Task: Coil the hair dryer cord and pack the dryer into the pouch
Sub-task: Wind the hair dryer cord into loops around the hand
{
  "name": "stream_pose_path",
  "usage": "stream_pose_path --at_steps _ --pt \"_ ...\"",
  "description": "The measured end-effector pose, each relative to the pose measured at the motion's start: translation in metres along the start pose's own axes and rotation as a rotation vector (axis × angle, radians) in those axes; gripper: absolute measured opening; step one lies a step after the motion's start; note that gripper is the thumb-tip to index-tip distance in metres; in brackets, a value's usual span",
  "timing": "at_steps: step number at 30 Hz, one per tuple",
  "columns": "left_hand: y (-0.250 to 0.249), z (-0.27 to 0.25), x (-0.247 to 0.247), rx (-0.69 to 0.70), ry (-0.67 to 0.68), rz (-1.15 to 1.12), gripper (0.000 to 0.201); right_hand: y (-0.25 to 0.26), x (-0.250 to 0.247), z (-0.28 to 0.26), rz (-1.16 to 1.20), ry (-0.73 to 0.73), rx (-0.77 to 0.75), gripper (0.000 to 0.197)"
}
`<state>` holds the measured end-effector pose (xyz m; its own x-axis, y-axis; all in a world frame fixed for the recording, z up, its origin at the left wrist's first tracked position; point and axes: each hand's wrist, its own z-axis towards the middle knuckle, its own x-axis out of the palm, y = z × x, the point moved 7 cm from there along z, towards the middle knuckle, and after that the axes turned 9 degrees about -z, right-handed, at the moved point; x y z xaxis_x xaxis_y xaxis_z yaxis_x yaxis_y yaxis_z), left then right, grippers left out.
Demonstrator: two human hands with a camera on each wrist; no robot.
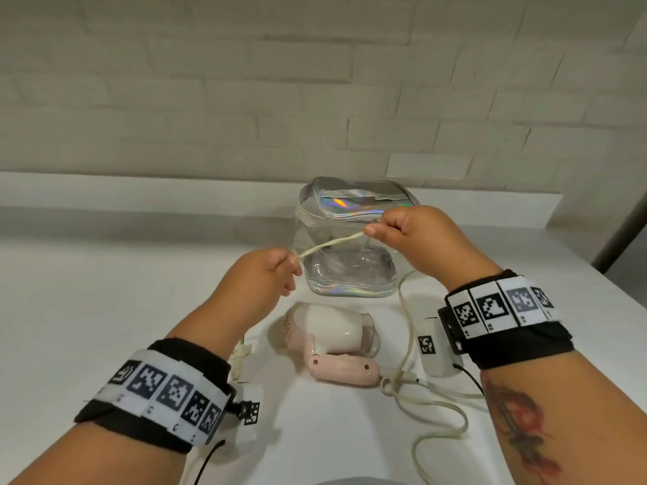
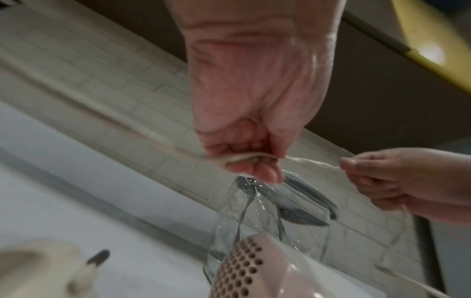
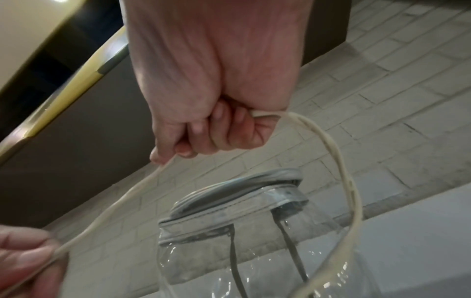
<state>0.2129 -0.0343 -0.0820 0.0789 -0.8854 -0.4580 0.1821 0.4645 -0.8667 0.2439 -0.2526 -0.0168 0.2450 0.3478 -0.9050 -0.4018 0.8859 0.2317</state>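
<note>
The left hand (image 1: 269, 274) and right hand (image 1: 406, 232) are each pinching the cream cord (image 1: 332, 244), holding a span taut above the pink hair dryer (image 1: 332, 330), which is lying before the clear pouch (image 1: 350, 239).

Clear glossy pouch (image 1: 350, 253), seemingly glossy plastic dryer (image 1: 336, 327)

A white table (image 1: 105, 309) carries a clear pouch (image 1: 350, 271) standing upright near the wall. Just before it the pink hair dryer (image 1: 332, 332) lies on its side, its cream cord (image 1: 441, 428) looping loosely to the right.
</note>
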Motion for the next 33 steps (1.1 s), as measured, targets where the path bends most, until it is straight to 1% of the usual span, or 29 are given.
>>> stream_pose_path --at_steps 2,3,4,5,7,9,10,12,14,17,20,22,25,27,30,32,33 --pt "-0.015 -0.003 0.011 0.112 0.056 0.187 0.015 0.010 -0.001 0.001 -0.062 0.040 -0.039 0.044" --pt "-0.026 -0.005 0.016 0.190 0.074 0.247 0.018 0.017 0.000 0.002 -0.092 0.062 -0.072 0.042" --pt "-0.038 -0.007 0.023 0.262 0.093 0.258 0.025 0.027 0.002 0.002 -0.120 0.082 -0.115 0.040" --pt "-0.048 -0.008 0.028 0.310 0.106 0.251 0.027 0.037 0.004 0.002 -0.142 0.099 -0.161 0.038" --pt "-0.063 -0.009 0.034 0.356 0.100 0.224 0.014 0.054 0.009 0.003 -0.148 0.117 -0.232 0.030" --pt "-0.066 -0.005 0.032 0.328 0.069 0.163 0.004 0.059 0.011 0.005 -0.095 0.109 -0.241 0.025" --pt "-0.064 -0.003 0.030 0.305 0.063 0.124 0.003 0.059 0.011 0.006 -0.060 0.097 -0.240 0.027" --pt "-0.061 -0.002 0.025 0.300 0.059 0.099 0.016 0.056 0.011 0.005 -0.002 0.082 -0.248 0.036" --pt "-0.056 -0.004 0.016 0.291 0.026 0.060 0.022 0.050 0.010 0.002 0.085 0.070 -0.224 0.041" --pt "-0.042 -0.003 -0.007 0.247 -0.113 -0.032 0.024 0.034 0.006 0.000 0.193 0.019 -0.132 0.046" --pt "-0.026 -0.003 -0.021 0.182 -0.200 -0.097 0.026 0.023 0.001 0.001 0.151 -0.015 -0.068 0.050" --pt "-0.019 -0.003 -0.023 0.142 -0.225 -0.132 0.026 0.021 -0.003 0.004 0.079 -0.032 -0.046 0.052" --pt "-0.010 -0.003 -0.024 0.113 -0.238 -0.120 0.027 0.017 -0.005 0.008 0.021 -0.069 -0.033 0.052" --pt "-0.001 -0.003 -0.027 0.073 -0.238 -0.105 0.027 0.010 -0.008 0.009 0.002 -0.092 0.002 0.051" --pt "0.015 -0.002 -0.021 -0.025 -0.139 -0.042 0.027 0.003 -0.012 0.007 -0.060 -0.090 0.041 0.048" --pt "0.021 0.001 -0.013 -0.066 -0.056 0.069 0.025 0.010 -0.012 0.007 -0.099 -0.061 0.003 0.046" --pt "0.018 0.002 -0.008 -0.055 -0.033 0.165 0.022 0.016 -0.011 0.007 -0.123 -0.040 -0.029 0.046"
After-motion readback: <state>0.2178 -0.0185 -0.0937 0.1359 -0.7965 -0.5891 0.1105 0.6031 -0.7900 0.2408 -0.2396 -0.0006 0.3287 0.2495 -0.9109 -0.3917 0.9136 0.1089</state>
